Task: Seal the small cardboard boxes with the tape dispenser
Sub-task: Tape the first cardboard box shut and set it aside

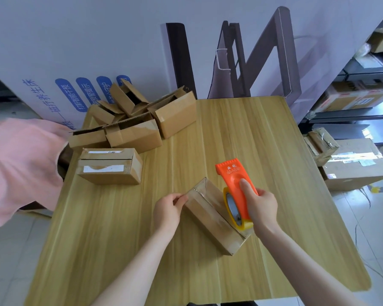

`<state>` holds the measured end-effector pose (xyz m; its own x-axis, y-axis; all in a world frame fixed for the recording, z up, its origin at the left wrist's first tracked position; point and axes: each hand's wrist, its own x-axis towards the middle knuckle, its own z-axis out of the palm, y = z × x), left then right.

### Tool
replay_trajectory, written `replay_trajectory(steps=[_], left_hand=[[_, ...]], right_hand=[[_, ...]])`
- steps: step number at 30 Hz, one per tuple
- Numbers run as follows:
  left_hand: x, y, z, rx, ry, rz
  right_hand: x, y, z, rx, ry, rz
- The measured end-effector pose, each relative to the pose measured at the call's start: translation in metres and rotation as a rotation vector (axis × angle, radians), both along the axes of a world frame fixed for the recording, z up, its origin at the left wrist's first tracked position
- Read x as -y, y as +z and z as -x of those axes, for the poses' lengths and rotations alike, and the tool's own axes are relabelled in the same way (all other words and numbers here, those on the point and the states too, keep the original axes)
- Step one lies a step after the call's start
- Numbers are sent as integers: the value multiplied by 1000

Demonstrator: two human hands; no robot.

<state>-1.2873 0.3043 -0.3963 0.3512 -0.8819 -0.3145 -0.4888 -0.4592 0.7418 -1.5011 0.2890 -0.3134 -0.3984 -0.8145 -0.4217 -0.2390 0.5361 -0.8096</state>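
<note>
A small cardboard box (210, 219) lies at an angle in the middle of the wooden table (263, 140), with shiny clear tape along its top. My right hand (260, 206) grips the orange tape dispenser (234, 184), whose yellowish tape roll (236, 214) rests against the box's near right end. My left hand (169, 208) pinches the tape end at the box's far left corner. Several more small boxes (131, 120) are heaped at the table's back left, some with open flaps. One closed box (110, 165) with white labels lies in front of the heap.
A person's pink sleeve (20, 168) reaches in at the left table edge. A big white printed carton (75, 51) stands behind the table. Shelves and large cardboard boxes (354, 164) fill the floor on the right.
</note>
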Motion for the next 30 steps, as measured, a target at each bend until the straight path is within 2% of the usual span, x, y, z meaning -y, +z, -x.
replay_trajectory(steps=[2, 4, 10, 12, 16, 21, 27, 30], left_hand=[[-8, -2, -4, -63, -2, 20], [-13, -4, -10, -44, -64, 41], [9, 4, -32, 363, -377, 77], [16, 2, -34, 399, -421, 83], [13, 3, -25, 310, -293, 107], [2, 8, -9, 140, -1, 134], [-7, 6, 5, -41, 2, 141], [-4, 3, 9, 1, -1, 107]], right_hand=[[0, 0, 0, -1, -3, 0], [1, 0, -1, 3, -7, -6], [-1, 0, -2, -4, -2, -7], [-1, 1, -3, -5, -1, -3], [0, 3, -3, 0, 3, 3], [2, 5, -1, -9, 2, 0], [3, 9, -3, -4, -7, -18], [3, 10, -6, -11, 21, -47]])
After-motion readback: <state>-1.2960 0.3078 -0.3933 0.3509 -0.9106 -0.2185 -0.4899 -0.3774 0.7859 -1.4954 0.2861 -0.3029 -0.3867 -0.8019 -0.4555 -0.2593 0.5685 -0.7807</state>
